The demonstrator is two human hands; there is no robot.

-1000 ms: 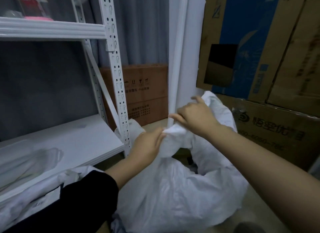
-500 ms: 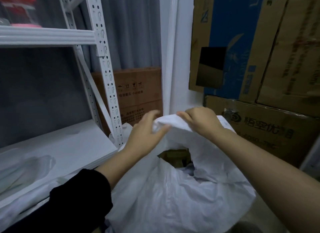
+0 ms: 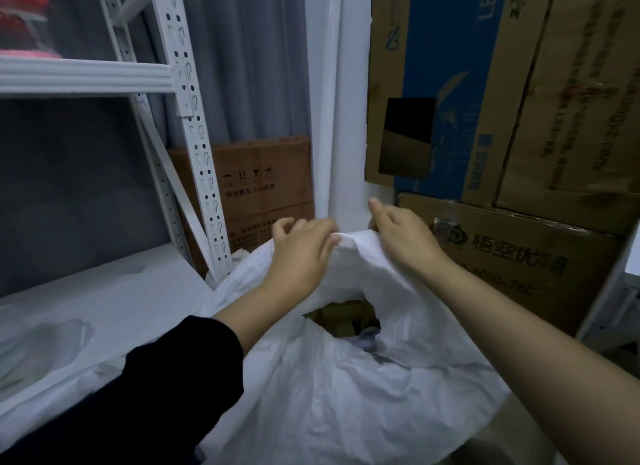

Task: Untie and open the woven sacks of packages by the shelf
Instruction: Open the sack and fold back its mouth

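I see a white metal rack [image 3: 187,125] on the left, its slotted upright rising past two shelf boards. Grey curtain [image 3: 249,59] hangs behind it, a brown carton [image 3: 266,187] at its foot. White wall trim [image 3: 329,101] runs vertically at centre. Stacked cardboard boxes [image 3: 519,94] fill the right. Light is dim.

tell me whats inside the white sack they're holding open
Through the mouth of the white sack, a brown cardboard package and something bluish grey show. The sack's folds cover everything deeper.
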